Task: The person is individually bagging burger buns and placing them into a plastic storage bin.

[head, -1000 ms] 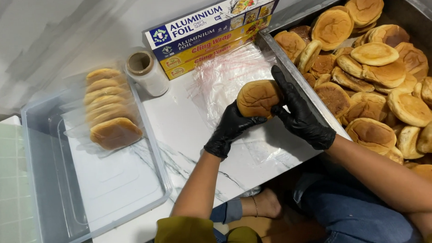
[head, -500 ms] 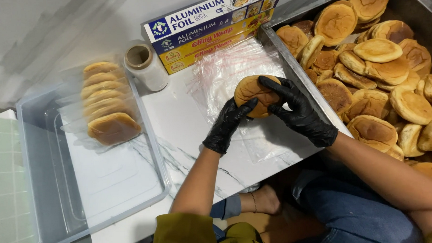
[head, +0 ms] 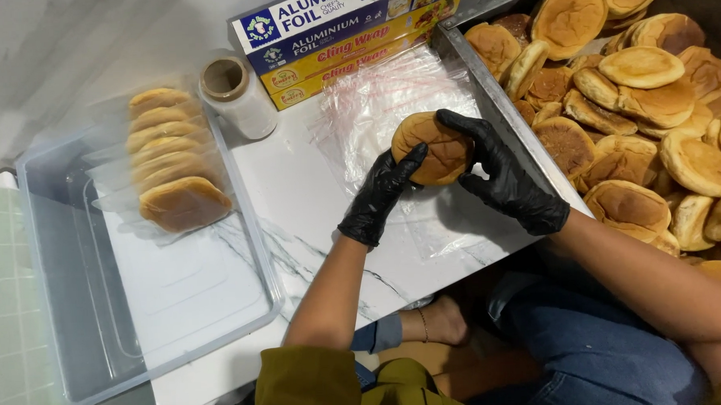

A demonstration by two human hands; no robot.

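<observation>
Both gloved hands, left hand (head: 380, 195) and right hand (head: 503, 177), hold one bun (head: 434, 148) above clear plastic bags (head: 373, 106); bun tray (head: 497, 102) at two o'clock.

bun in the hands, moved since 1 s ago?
Yes. The bun shifted slightly left, away from the metal tray edge, over the plastic bags.
</observation>
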